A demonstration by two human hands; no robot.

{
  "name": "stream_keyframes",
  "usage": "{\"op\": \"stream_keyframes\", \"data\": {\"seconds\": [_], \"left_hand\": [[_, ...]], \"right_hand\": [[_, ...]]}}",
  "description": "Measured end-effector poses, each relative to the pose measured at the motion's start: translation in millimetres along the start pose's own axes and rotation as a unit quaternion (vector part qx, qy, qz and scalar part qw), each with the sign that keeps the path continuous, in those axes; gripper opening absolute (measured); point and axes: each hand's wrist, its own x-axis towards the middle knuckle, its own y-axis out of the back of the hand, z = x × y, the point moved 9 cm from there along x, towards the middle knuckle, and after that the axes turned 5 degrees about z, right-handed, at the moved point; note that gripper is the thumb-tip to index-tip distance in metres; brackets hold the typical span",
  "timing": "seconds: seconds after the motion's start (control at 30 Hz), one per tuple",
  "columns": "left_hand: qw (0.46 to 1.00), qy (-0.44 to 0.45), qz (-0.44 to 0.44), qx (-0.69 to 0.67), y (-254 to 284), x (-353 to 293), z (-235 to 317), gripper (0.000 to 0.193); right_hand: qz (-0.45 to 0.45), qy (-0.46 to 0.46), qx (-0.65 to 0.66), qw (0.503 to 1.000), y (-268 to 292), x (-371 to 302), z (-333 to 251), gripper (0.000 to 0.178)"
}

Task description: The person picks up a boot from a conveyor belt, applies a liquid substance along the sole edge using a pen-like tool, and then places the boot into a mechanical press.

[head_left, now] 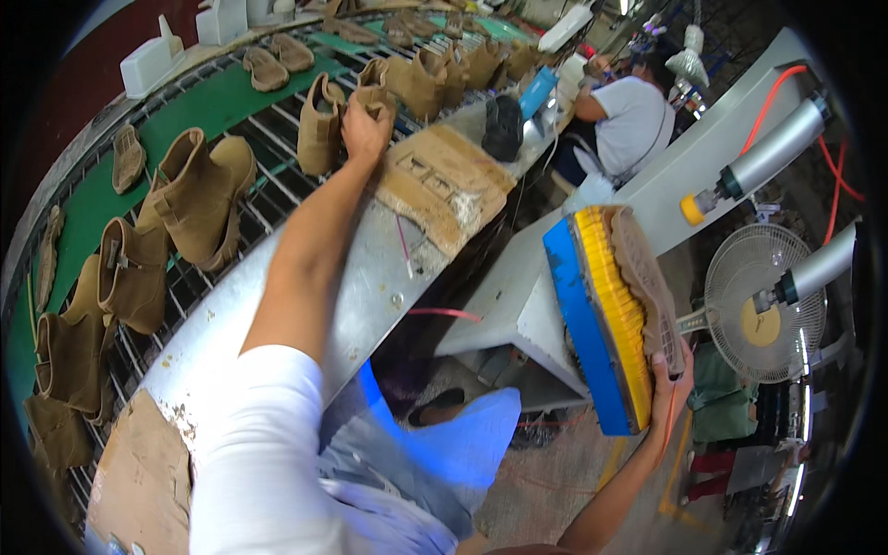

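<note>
My left hand (367,131) reaches to the rack and is closed on the upper edge of a tan ankle boot (374,81). Another tan boot (320,125) stands just left of it. On the right side, my right hand (670,390) grips the lower end of a brown shoe sole (645,264) with a wavy edge; whether an upper is attached cannot be made out. That sole lies along a ridged yellow pad (610,296), which is fixed to a blue block (578,324). Part of my right hand's fingers is hidden behind the sole.
Several tan boots (199,199) and loose soles (266,69) line the curved rack with green strips. Worn cardboard (444,180) lies on the metal ledge. Silver cylinders (777,143) with orange hoses and a fan (766,301) stand at right. A person in white (629,120) sits beyond.
</note>
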Motion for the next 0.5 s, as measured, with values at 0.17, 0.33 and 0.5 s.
{"op": "stream_keyframes", "data": {"seconds": [0.17,0.33,0.5], "left_hand": [[0.999,0.029,-0.008,0.027,22.1,47.0,-46.9,0.077],[0.735,0.224,-0.538,-0.346,84.6,-184.7,106.5,0.067],[0.795,0.302,-0.392,-0.35,185.7,-164.5,115.9,0.042]], "right_hand": [[-0.009,0.021,0.129,0.991,-14.5,-1.7,-28.7,0.077],[-0.155,-0.003,0.205,0.966,-21.1,-53.5,-78.9,0.1],[-0.322,0.063,0.314,0.891,-130.3,-77.7,-148.4,0.084]]}}
